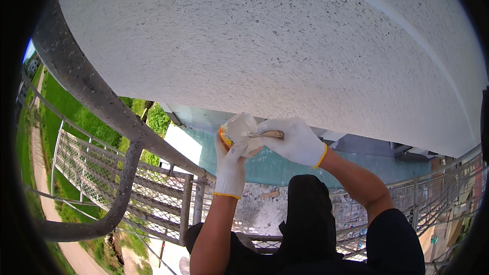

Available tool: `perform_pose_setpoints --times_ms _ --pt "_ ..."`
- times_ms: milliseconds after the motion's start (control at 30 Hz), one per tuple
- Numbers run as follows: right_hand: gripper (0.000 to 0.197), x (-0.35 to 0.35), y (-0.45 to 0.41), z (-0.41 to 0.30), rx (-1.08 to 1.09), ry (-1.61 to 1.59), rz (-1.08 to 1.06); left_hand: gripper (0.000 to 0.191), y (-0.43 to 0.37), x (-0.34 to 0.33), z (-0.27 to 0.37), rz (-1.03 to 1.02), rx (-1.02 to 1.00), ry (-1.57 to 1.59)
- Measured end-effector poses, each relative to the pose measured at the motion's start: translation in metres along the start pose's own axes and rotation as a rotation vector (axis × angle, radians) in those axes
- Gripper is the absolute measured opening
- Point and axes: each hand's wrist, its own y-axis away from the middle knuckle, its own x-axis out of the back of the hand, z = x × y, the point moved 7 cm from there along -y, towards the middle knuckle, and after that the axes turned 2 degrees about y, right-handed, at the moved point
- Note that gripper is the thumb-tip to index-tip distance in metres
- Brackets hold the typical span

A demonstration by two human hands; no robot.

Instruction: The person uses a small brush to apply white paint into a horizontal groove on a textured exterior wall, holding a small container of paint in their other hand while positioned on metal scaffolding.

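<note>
My left hand (pixel 231 156), in a white knit glove with a yellow cuff, is closed around a container (pixel 243 126) with an orange and yellow side and a pale inside. My right hand (pixel 294 139), in a matching glove, grips the wooden handle of a brush or small tool (pixel 272 134). The tool's working end reaches over the container's opening; its exact shape is hard to tell. Both hands are close together in front of my body, just below the lower edge of a speckled white wall (pixel 244 53).
A thick grey scaffold tube (pixel 95 80) curves down the left. Mesh scaffold platforms (pixel 153 194) lie beneath, high over rubble-strewn ground (pixel 263 206). More scaffold rails (pixel 415 202) stand at the right. A dirt road (pixel 49 206) and green fields show far left.
</note>
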Motion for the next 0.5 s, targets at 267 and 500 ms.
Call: perform_pose_setpoints --times_ms 267,500 --pt "0.026 0.016 -0.001 0.003 -0.122 -0.191 0.079 0.08 0.004 -0.005 0.004 -0.03 0.022 0.049" --pt "0.027 -0.002 0.01 0.026 -0.323 -0.341 0.038 0.078 0.004 0.0 0.003 -0.029 0.019 0.065"
